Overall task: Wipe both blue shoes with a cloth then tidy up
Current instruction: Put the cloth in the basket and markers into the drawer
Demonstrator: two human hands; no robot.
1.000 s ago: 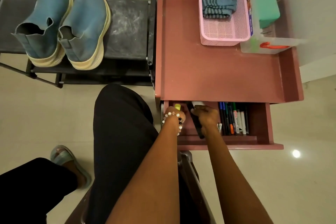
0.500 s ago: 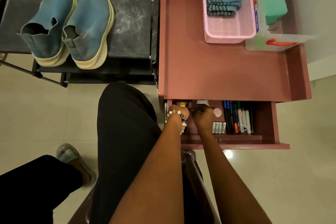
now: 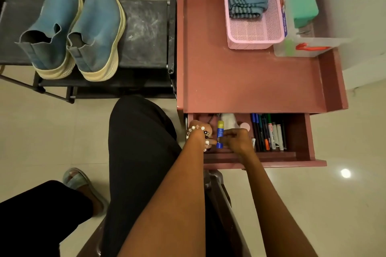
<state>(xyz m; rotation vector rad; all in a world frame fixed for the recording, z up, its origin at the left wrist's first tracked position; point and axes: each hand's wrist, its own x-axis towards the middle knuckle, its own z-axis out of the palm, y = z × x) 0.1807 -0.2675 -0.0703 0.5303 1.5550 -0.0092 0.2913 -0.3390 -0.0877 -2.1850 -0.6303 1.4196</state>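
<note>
1. Far left: both blue shoes point(image 3: 71, 31) sit side by side on the black rack point(image 3: 146, 31), toes pointing away. Matte, suede-looking uppers, chunky cream ribbed soles, and the rack top looks scuffed and dusty.
2. Near middle: the left hand point(image 3: 201, 134), beaded bracelet on the wrist, has its fingertips pinching the near end of a blue glue stick point(image 3: 220, 134) inside the open drawer point(image 3: 300, 142).
3. The right hand point(image 3: 237, 141) curls onto the same stick from the right. Smooth plastic tube, so probably best to lay it flat beside the markers point(image 3: 269, 131) so the drawer can slide shut.
4. Far right: the striped cloth point(image 3: 246, 3) lies folded in the pink perforated basket point(image 3: 253, 43) on the desk.
</note>
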